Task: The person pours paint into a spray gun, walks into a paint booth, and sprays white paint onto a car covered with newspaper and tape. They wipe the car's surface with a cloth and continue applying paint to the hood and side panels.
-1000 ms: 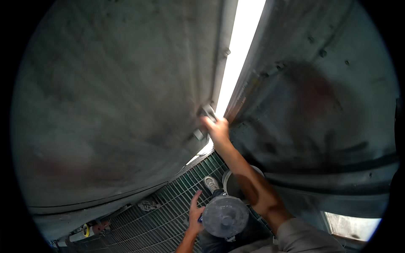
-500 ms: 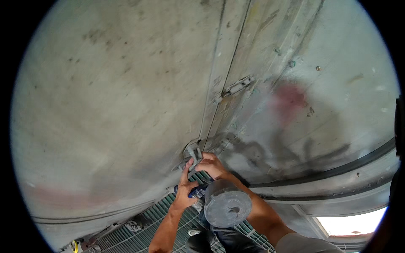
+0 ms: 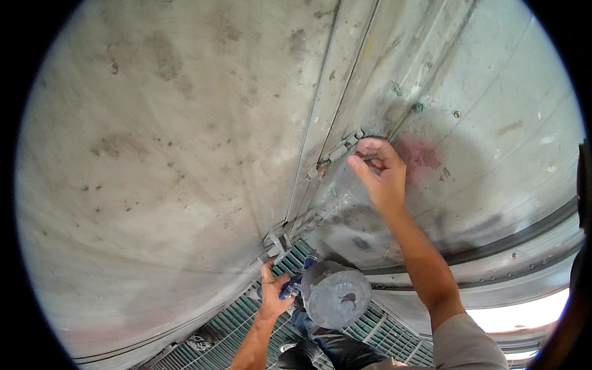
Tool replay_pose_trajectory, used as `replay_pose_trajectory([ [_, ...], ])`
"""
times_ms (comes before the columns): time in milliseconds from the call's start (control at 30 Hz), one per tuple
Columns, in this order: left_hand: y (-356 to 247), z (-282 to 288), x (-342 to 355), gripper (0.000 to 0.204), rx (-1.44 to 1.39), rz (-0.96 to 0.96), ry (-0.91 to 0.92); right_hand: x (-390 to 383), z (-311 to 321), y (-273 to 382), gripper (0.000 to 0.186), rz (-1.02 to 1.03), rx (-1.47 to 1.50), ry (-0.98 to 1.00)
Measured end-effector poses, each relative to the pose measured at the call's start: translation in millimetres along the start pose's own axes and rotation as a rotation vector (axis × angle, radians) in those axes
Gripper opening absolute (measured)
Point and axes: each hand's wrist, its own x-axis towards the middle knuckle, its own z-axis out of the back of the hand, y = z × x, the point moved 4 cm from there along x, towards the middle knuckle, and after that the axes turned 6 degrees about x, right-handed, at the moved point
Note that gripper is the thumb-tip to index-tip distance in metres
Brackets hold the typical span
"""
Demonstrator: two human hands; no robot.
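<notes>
My left hand [image 3: 272, 296] is closed around the blue body [image 3: 291, 287] of what looks like a spray gun. Its round grey cup [image 3: 336, 297] stands to the right, seen from above. Just above the left fingers, a grey metal handle [image 3: 279, 243] juts from the panel by a seam. My right hand [image 3: 383, 172] is raised higher, beside a long grey latch [image 3: 341, 152] on the seam. Its fingers curl toward the thumb; whether something small sits in them cannot be made out.
A large curved, stained metal panel [image 3: 172, 154] fills the left. The right-hand panel [image 3: 505, 142] bears a reddish patch [image 3: 421, 154]. A dark curved strip [image 3: 524, 237] runs along its lower edge. Below are a metal grating [image 3: 225, 333] and my legs.
My right hand has left the lower handle and moved up and right to the upper latch. My left hand has dropped slightly, staying on the spray gun.
</notes>
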Motion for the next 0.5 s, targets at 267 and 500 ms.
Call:
replay_pose_trajectory([
  [267, 0.5, 5.3, 0.9, 0.020, -0.040, 0.011, 0.022, 4.9, -7.1, 5.8, 0.021, -0.031, -0.237, 0.008],
  [500, 0.5, 8.3, 2.6, 0.025, -0.031, 0.003, 0.018, 4.6, -9.2, 3.6, 0.021, -0.019, -0.265, -0.031],
])
